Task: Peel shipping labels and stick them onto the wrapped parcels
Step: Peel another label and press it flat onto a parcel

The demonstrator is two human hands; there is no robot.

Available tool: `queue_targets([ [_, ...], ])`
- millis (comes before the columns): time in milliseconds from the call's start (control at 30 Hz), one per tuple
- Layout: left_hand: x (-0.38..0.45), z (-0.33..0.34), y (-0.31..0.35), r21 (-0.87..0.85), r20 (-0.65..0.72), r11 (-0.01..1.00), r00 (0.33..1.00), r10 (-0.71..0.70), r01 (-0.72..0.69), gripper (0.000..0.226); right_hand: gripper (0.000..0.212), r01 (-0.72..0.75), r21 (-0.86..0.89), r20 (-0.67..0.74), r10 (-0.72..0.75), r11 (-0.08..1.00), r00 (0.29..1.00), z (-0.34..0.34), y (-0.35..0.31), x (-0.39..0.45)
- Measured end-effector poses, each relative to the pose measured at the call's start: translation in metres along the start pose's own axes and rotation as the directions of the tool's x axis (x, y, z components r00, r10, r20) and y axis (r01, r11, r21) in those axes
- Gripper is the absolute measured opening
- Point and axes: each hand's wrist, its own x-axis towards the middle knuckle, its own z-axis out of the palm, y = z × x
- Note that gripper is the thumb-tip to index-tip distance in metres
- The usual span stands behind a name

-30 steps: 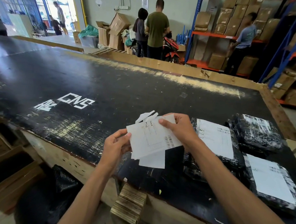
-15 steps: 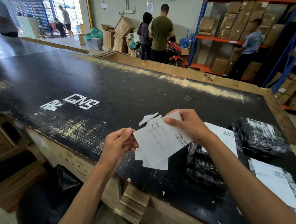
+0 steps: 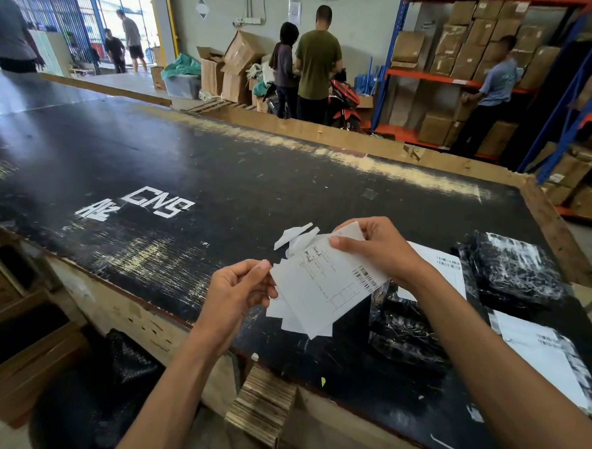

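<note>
Shipping label [image 3: 325, 287] up in the air over the black worktop [image 3: 222, 172], tilted, barcode toward the right. Left hand [image 3: 237, 295] pinches its lower-left edge with loose sheets behind; right hand [image 3: 377, 249] pinches the top corner. Black wrapped parcels [image 3: 515, 270] lie just right, some already labelled.

counter [image 3: 256, 174]: black, scuffed pale, marked with white letters
shipping label [image 3: 322, 287]: white, printed with black lines and a barcode
wrapped parcels [image 3: 511, 270]: glossy black, white labels
shelf frame [image 3: 385, 64]: blue uprights, orange beams
</note>
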Motion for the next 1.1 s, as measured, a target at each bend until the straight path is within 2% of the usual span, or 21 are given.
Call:
queue_targets([
  [200,-0.003,0.002,0.0,0.019,0.041,1.0,0.999,0.012,-0.013,0.037,0.004,-0.009,0.013,-0.002,0.009,1.0,1.0,0.002,0.001,-0.001],
  [333,-0.002,0.003,0.001,-0.002,0.087,1.0,0.996,0.007,-0.007,0.034,0.013,0.006,-0.009,-0.044,-0.006,1.0,0.999,0.01,0.004,0.001],
  [533,-0.003,0.011,0.001,-0.096,0.089,0.995,0.995,0.032,-0.023,0.027,0.05,0.106,-0.334,-0.202,-0.181,0.937,0.963,0.034,0.013,0.006],
  [600,-0.003,0.014,0.001,-0.088,0.055,0.996,0.998,0.028,-0.023,0.029,0.053,0.127,-0.427,-0.25,-0.252,0.895,0.935,0.044,0.014,0.005],
  [667,-0.002,0.018,0.0,-0.093,0.003,0.995,1.0,0.027,-0.027,0.028,0.039,0.173,-0.365,-0.248,-0.274,0.915,0.929,0.051,0.009,0.0],
  [767,0.002,0.024,-0.003,-0.049,-0.076,0.997,0.995,0.061,-0.065,0.027,0.017,0.248,-0.099,-0.078,-0.256,0.964,0.963,0.06,-0.001,-0.012],
  [833,0.004,0.026,-0.007,0.002,-0.115,0.996,0.989,0.088,-0.088,0.027,0.016,0.273,-0.061,-0.018,-0.275,0.96,0.961,0.065,-0.003,-0.018],
  [933,0.007,0.027,-0.012,0.075,-0.148,0.991,0.982,0.121,-0.111,0.027,0.02,0.274,-0.04,-0.008,-0.275,0.961,0.961,0.067,-0.003,-0.022],
  [1100,0.007,0.027,-0.013,0.178,-0.107,0.976,0.984,0.146,-0.125,0.027,0.02,0.249,-0.04,-0.002,-0.249,0.968,0.968,0.066,-0.005,-0.024],
])
